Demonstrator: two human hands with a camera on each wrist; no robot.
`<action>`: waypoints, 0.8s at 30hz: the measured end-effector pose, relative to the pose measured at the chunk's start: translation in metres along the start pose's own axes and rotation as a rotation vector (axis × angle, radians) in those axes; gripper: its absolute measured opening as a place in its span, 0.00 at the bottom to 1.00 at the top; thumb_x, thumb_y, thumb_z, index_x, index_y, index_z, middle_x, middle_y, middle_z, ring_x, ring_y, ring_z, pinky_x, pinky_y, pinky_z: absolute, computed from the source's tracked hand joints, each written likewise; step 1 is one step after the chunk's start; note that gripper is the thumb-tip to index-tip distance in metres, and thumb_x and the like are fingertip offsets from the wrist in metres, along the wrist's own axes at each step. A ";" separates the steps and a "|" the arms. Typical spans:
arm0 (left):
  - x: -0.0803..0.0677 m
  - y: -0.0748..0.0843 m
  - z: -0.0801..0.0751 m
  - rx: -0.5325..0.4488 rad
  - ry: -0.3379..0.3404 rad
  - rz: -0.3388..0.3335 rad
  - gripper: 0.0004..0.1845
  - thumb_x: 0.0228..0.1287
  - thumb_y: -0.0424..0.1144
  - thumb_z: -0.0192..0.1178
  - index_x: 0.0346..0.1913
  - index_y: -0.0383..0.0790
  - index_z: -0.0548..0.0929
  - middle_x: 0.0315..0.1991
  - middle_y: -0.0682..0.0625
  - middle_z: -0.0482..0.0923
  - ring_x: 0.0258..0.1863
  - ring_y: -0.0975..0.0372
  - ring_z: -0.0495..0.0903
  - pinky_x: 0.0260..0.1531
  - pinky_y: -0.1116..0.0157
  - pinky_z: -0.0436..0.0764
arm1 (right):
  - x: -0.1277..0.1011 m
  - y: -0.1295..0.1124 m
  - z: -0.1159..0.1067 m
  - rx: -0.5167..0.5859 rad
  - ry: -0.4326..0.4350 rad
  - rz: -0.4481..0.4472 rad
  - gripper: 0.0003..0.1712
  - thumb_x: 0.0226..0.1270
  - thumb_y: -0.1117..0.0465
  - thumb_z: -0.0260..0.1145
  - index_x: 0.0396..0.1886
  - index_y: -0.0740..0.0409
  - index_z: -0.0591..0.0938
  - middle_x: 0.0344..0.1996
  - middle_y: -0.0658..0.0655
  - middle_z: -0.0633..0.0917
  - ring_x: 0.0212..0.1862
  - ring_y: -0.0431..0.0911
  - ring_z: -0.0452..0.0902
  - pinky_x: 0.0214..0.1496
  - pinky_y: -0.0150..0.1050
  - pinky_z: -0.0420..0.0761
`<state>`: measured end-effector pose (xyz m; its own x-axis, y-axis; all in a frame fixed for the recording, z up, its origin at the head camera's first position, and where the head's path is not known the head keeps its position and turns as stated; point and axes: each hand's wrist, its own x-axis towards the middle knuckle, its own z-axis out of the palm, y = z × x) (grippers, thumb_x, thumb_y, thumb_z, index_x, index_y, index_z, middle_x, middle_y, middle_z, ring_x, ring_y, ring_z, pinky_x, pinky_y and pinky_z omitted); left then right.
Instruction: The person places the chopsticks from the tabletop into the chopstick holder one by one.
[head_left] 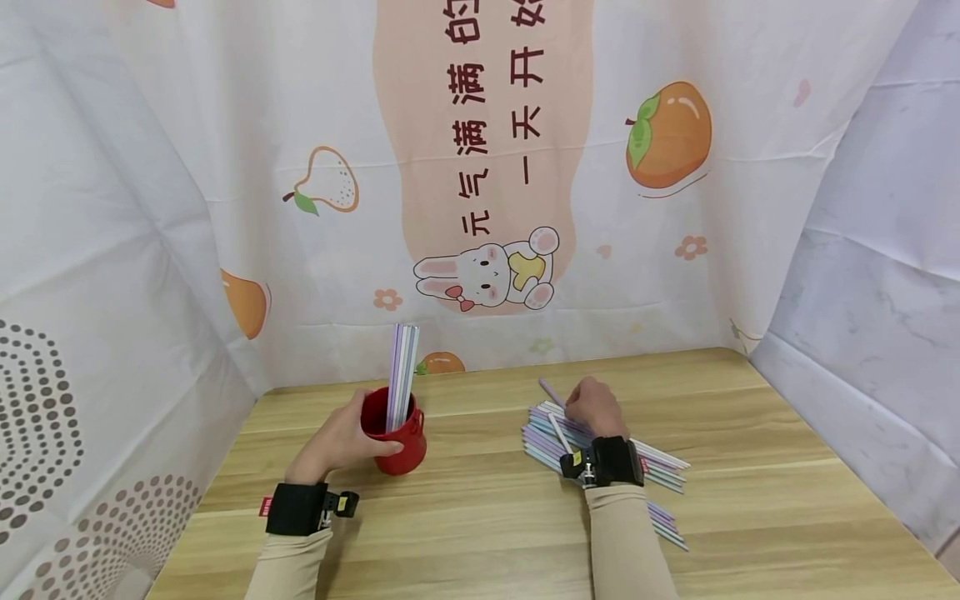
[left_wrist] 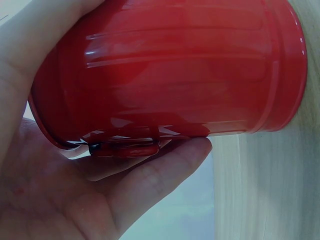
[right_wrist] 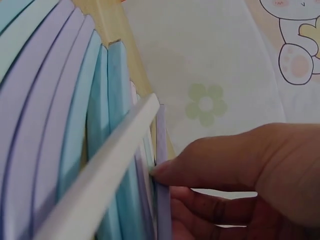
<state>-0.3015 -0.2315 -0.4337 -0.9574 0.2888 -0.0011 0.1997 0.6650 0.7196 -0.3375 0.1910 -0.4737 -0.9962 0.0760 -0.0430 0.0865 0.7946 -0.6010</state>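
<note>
My left hand (head_left: pixel 343 435) grips a small red metal bucket (head_left: pixel 405 454) by its side, thumb at the rim and fingers round the far side. Several purple, white and blue pencils (head_left: pixel 402 367) stand in the bucket, leaning slightly right. In the left wrist view, the red wall (left_wrist: pixel 185 75) and a side lug (left_wrist: pixel 127 149) lie close to my fingers. My right hand (head_left: pixel 595 407) is over a spread pile of pastel pencils (head_left: pixel 543 442). In the right wrist view, my thumb and curled fingers pinch a purple pencil (right_wrist: pixel 162 210) at the pile's edge. A white pencil (right_wrist: pixel 100 175) slants across the others.
The wooden table (head_left: pixel 465 533) carries both the bucket and the pile, with table surface between them. A printed cloth (head_left: pixel 322 275) hangs behind the table's back edge. Pale sheeting (head_left: pixel 862 333) stands along the right side.
</note>
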 end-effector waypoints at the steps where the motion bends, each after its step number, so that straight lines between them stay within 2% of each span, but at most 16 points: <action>1: 0.000 0.000 0.000 0.000 0.001 0.000 0.47 0.51 0.48 0.80 0.69 0.38 0.64 0.65 0.40 0.77 0.62 0.46 0.78 0.53 0.51 0.88 | 0.000 0.000 -0.001 0.003 0.003 0.001 0.08 0.53 0.68 0.69 0.34 0.65 0.89 0.33 0.62 0.89 0.32 0.50 0.80 0.32 0.41 0.79; 10: 0.000 -0.001 0.002 0.001 0.002 0.004 0.48 0.50 0.48 0.81 0.70 0.38 0.64 0.65 0.40 0.77 0.62 0.46 0.78 0.53 0.50 0.88 | -0.003 0.001 -0.005 0.043 0.041 -0.007 0.08 0.57 0.66 0.71 0.35 0.66 0.89 0.33 0.63 0.89 0.33 0.52 0.81 0.35 0.44 0.81; 18: 0.000 0.000 0.001 0.002 -0.007 0.003 0.48 0.51 0.47 0.80 0.70 0.37 0.64 0.66 0.39 0.77 0.63 0.46 0.77 0.53 0.50 0.88 | -0.006 -0.012 -0.016 0.114 0.169 -0.028 0.09 0.59 0.64 0.69 0.36 0.64 0.89 0.35 0.63 0.90 0.36 0.53 0.83 0.36 0.43 0.80; 21: 0.000 0.000 0.000 0.005 -0.009 0.010 0.48 0.51 0.47 0.80 0.70 0.36 0.64 0.65 0.38 0.77 0.62 0.46 0.78 0.53 0.50 0.88 | -0.006 -0.023 -0.018 0.169 0.228 -0.037 0.10 0.61 0.63 0.69 0.38 0.64 0.89 0.37 0.63 0.90 0.38 0.54 0.84 0.40 0.44 0.80; 24: 0.000 0.000 -0.001 0.007 -0.009 0.016 0.48 0.51 0.47 0.80 0.69 0.35 0.64 0.65 0.38 0.77 0.62 0.46 0.78 0.52 0.50 0.88 | -0.007 -0.037 -0.021 0.227 0.289 -0.062 0.11 0.63 0.62 0.69 0.40 0.64 0.89 0.36 0.63 0.90 0.38 0.54 0.84 0.39 0.42 0.79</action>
<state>-0.3020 -0.2318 -0.4330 -0.9522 0.3056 0.0035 0.2160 0.6649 0.7150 -0.3330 0.1734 -0.4339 -0.9523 0.2247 0.2067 -0.0109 0.6515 -0.7586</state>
